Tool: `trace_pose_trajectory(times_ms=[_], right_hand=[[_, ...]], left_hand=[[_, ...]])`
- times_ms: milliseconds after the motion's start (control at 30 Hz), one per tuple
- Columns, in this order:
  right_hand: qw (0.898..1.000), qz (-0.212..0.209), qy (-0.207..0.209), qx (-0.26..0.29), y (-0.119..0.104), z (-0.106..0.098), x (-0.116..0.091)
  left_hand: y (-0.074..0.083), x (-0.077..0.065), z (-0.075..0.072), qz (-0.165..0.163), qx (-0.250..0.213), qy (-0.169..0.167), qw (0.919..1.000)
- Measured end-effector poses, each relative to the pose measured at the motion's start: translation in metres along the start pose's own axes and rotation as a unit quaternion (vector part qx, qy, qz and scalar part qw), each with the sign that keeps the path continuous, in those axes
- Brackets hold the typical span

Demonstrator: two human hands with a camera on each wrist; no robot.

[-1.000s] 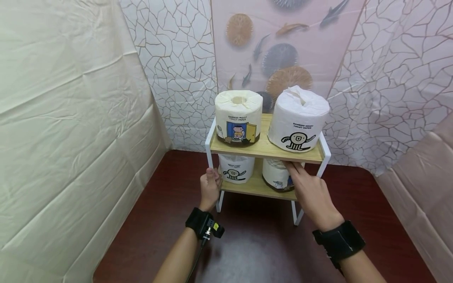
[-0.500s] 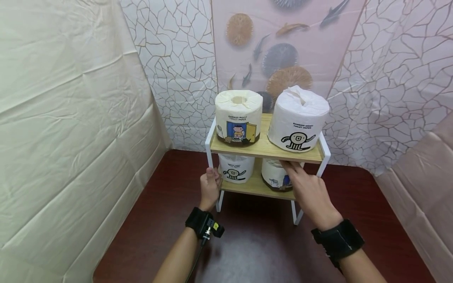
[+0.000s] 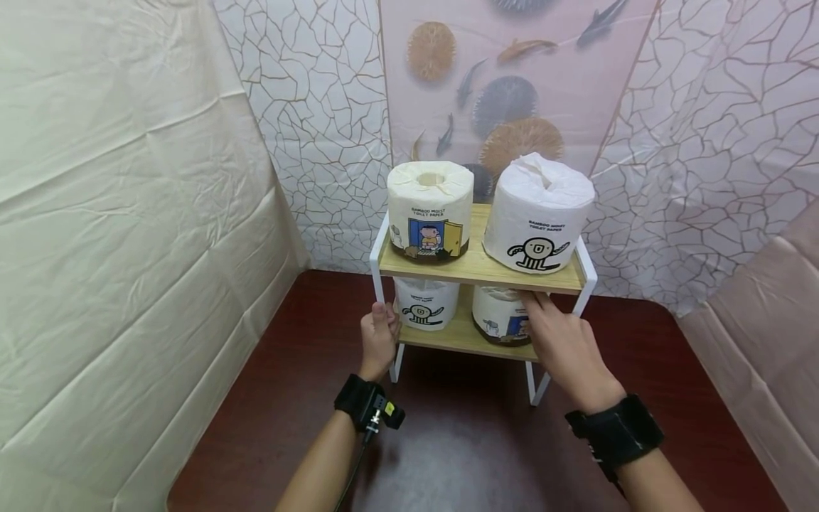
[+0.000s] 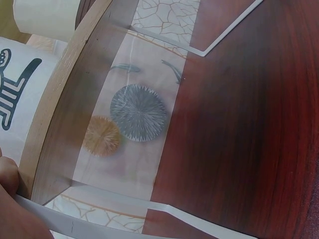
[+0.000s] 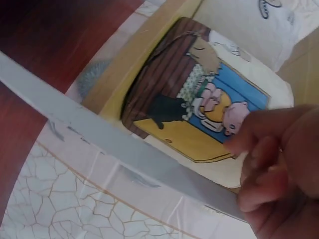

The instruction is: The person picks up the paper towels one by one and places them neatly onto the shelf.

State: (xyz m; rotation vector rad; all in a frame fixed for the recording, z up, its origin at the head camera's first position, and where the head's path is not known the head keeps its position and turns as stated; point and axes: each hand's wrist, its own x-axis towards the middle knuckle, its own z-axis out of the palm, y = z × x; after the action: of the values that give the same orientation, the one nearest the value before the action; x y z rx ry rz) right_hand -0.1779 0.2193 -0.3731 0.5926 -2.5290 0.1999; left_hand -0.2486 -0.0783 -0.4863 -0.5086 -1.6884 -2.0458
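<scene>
My left hand [image 3: 379,334] grips the left side of the two-tier shelf rack [image 3: 448,345], which has wooden boards and a white metal frame [image 4: 109,196]. At the right end of the lower board stands a wrapped toilet roll [image 3: 493,318] with a printed cartoon of a blue doorway [image 5: 249,89]. My right hand [image 3: 563,341] reaches in under the upper board, its fingers bent and fingertips right at this roll's upper right edge. A white toilet roll [image 3: 425,302] with a black-and-white figure stands to its left, near my left hand.
On the upper board stand a cream toilet roll [image 3: 430,210] at left and a larger white one [image 3: 539,213] at right. The rack stands on a dark red table [image 3: 307,398]. Patterned cloth [image 3: 313,128] hangs behind and pale fabric [image 3: 141,235] at the sides.
The lower right roll has turned and shifted slightly left, showing more of its blue doorway. My right hand first moved left with it, then back right. The left hand stays put.
</scene>
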Motion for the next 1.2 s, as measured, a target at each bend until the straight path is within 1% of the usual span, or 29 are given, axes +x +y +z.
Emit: trace_pose_trajectory(times_ms=[133, 267, 467, 667, 967, 1067, 1200], right_hand=[[1.000, 0.002, 0.022, -0.018, 0.0009, 0.0029, -0.0009], [0.999, 0.002, 0.028, -0.019, 0.0010, 0.0031, -0.0014], [1.000, -0.002, 0.029, -0.011, 0.0023, 0.0023, -0.0023], [1.000, 0.010, 0.022, -0.007, 0.0014, 0.0026, -0.0016], [1.000, 0.022, 0.005, -0.001, -0.0016, 0.0010, 0.0021], [1.000, 0.021, 0.003, -0.004, -0.0019, -0.0002, 0.0016], [1.000, 0.012, 0.012, -0.009, -0.0019, -0.0018, 0.0014]], left_hand=[[-0.0010, -0.0002, 0.0005, 0.002, 0.009, -0.002, 1.0000], [-0.0012, 0.0002, 0.0009, -0.001, 0.008, 0.002, 1.0000], [0.0005, 0.0017, 0.0020, 0.002, 0.001, -0.001, 1.0000], [-0.0001, 0.0011, 0.0025, -0.001, -0.006, -0.001, 1.0000], [0.0012, -0.0005, 0.0000, 0.000, 0.001, 0.005, 1.0000], [0.0012, -0.0004, 0.0000, 0.000, 0.001, 0.005, 1.0000], [0.0011, -0.0006, 0.0005, -0.003, 0.003, 0.008, 1.0000]])
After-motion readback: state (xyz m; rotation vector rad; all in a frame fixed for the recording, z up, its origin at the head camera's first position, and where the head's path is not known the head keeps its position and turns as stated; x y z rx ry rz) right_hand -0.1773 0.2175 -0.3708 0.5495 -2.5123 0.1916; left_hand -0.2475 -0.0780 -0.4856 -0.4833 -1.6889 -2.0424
